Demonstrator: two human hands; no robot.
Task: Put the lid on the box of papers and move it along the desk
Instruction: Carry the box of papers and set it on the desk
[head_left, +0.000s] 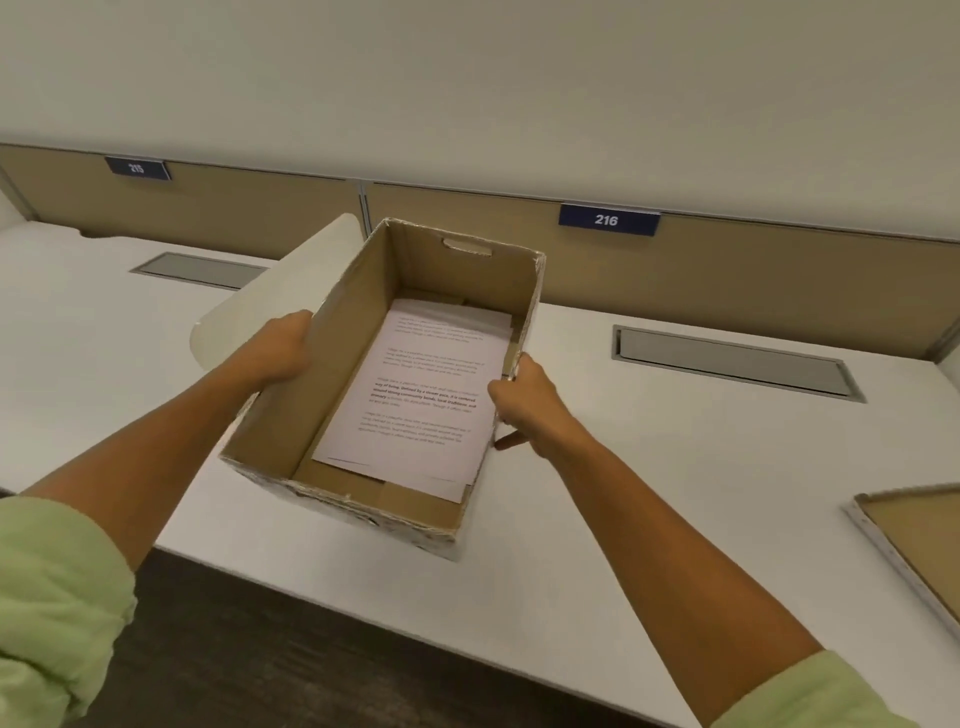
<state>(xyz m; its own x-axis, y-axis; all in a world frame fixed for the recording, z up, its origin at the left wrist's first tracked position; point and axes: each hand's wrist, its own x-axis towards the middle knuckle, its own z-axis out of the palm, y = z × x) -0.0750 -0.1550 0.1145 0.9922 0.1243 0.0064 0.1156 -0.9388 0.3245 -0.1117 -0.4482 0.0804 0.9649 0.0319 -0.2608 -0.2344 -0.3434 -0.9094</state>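
Note:
An open cardboard box (311, 384) stands near the front edge of the white desk (623, 519), with a stack of printed papers (421, 395) lying flat inside. My left hand (283, 345) grips the top of the box's left wall. On the opposite side, my right hand (524, 402) holds the right wall, fingers over the rim and thumb low on the outside. The box's lid (914, 530) lies upside down at the desk's right edge, partly cut off by the frame and apart from both hands.
A white divider panel (270, 301) stands just left of the box, behind my left hand. Two grey cable hatches (737, 361) (200, 269) are set into the desk. Tan partitions with signs 215 (137, 168) and 216 (608, 220) line the back. Dark floor lies below the front edge.

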